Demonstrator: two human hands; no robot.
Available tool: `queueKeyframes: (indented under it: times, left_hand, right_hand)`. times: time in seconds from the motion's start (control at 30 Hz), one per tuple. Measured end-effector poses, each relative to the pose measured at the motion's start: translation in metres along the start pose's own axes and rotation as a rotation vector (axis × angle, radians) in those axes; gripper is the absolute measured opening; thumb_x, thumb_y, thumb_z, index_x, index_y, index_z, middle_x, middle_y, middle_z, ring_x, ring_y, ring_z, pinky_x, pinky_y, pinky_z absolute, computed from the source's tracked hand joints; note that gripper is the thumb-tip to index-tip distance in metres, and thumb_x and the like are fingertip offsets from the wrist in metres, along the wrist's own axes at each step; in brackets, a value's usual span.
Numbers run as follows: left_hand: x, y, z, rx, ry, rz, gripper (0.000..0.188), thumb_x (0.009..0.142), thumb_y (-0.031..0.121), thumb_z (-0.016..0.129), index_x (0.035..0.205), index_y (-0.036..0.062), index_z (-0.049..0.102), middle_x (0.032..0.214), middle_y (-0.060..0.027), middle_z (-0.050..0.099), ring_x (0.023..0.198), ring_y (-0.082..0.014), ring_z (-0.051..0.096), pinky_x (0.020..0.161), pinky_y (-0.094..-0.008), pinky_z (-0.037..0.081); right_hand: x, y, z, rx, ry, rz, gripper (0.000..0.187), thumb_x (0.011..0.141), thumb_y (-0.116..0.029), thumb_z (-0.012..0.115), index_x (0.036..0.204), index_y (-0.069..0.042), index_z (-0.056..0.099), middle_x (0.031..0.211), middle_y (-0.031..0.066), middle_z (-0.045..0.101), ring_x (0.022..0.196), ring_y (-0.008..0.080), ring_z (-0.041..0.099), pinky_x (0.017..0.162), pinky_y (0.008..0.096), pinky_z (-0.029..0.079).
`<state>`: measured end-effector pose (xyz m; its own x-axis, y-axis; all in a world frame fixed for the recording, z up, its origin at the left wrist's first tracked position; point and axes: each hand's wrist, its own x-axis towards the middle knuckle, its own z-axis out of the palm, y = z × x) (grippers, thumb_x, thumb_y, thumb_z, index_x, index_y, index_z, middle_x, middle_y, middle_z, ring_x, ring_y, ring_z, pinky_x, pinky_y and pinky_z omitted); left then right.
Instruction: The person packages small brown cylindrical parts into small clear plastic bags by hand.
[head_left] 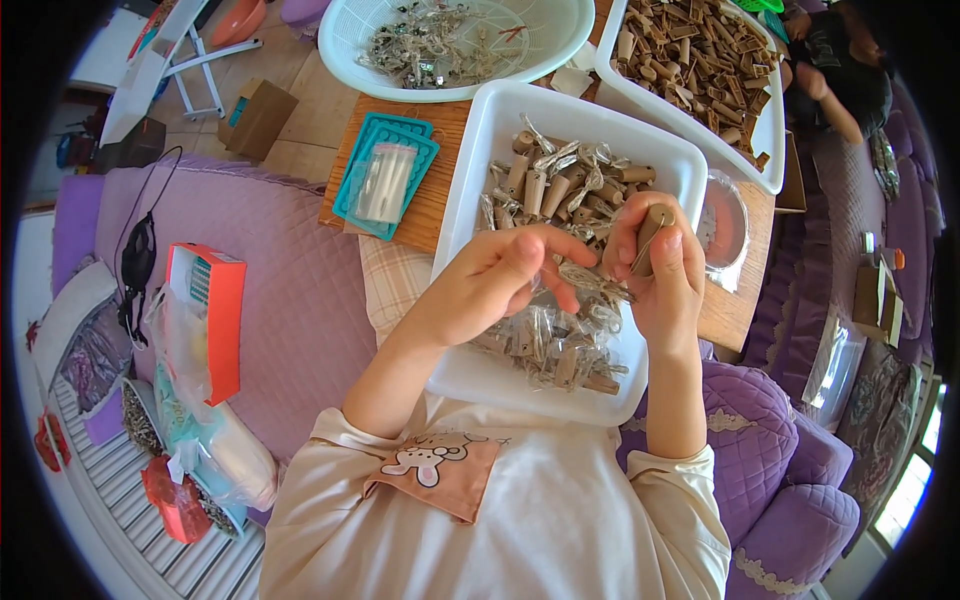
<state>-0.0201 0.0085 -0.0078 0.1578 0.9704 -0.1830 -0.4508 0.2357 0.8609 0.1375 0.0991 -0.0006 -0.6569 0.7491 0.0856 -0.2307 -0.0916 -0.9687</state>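
My right hand is closed around a brown cylindrical piece with a small hole in its upper end and a thin cord running along it. Just left of it, my left hand has its thumb and fingers apart, with the fingertips pointing toward the right hand. I see nothing held in it. Both hands are over a white plastic tub. Inside are several similar brown pieces with bundled cords, and nearer to me lies a clear plastic bag with more of them.
A second white tub full of loose brown parts stands at the back right. A pale basin holds small metal pieces. Teal trays lie on the wooden table. An orange-red box sits left. Another person is far right.
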Motion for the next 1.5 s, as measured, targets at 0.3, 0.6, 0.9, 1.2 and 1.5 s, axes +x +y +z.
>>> queueKeyframes:
  times: [0.3,0.6,0.9,1.2,1.5]
  left_hand:
    - [-0.005,-0.005,0.017,0.143,0.204,0.196,0.012,0.084,0.01,0.055,0.09,-0.0003,0.052,0.075,-0.0013,0.058,0.071,-0.0071,0.058,0.061,-0.0191,0.044]
    - [-0.015,0.003,0.012,-0.146,0.38,0.327,0.01,0.084,0.012,0.056,0.086,0.0041,0.051,0.075,-0.0018,0.059,0.068,-0.0062,0.058,0.058,-0.0167,0.043]
    - [-0.009,-0.008,0.02,0.464,0.498,0.334,0.007,0.081,0.005,0.057,0.083,0.0011,0.052,0.067,-0.0043,0.058,0.059,-0.0052,0.053,0.051,-0.0205,0.042]
    - [-0.009,-0.024,0.021,0.589,0.509,0.398,0.009,0.081,0.008,0.058,0.083,0.0025,0.051,0.065,-0.0061,0.056,0.054,-0.0101,0.052,0.048,-0.0231,0.04]
    - [-0.028,-0.015,-0.051,1.102,1.021,0.38,0.022,0.084,0.018,0.054,0.1,0.004,0.053,0.077,-0.0105,0.06,0.056,-0.0153,0.055,0.05,-0.0262,0.044]
  right_hand:
    - [-0.005,-0.006,0.008,-0.093,0.045,0.004,0.036,0.09,-0.035,0.041,0.098,0.0,0.044,0.077,0.0032,0.043,0.065,0.0075,0.036,0.056,0.0192,0.032]
    - [-0.03,-0.014,0.012,-0.816,-0.006,-0.217,0.03,0.067,0.003,0.065,0.093,0.0,0.05,0.083,0.0103,0.055,0.068,0.0163,0.054,0.061,0.025,0.045]
    - [-0.025,-0.011,0.009,-0.285,0.06,-0.052,0.026,0.07,-0.003,0.069,0.092,0.001,0.055,0.088,0.0082,0.058,0.079,0.0112,0.056,0.067,0.0228,0.046]
    - [-0.02,0.0,0.021,-0.362,0.142,0.071,0.023,0.074,0.002,0.062,0.097,0.002,0.056,0.087,0.0076,0.058,0.07,0.0098,0.057,0.059,0.0204,0.048]
    - [-0.024,0.013,0.005,-0.173,0.317,0.044,0.023,0.08,0.0,0.057,0.102,0.002,0.053,0.085,0.0051,0.058,0.066,0.0087,0.056,0.06,0.0195,0.048]
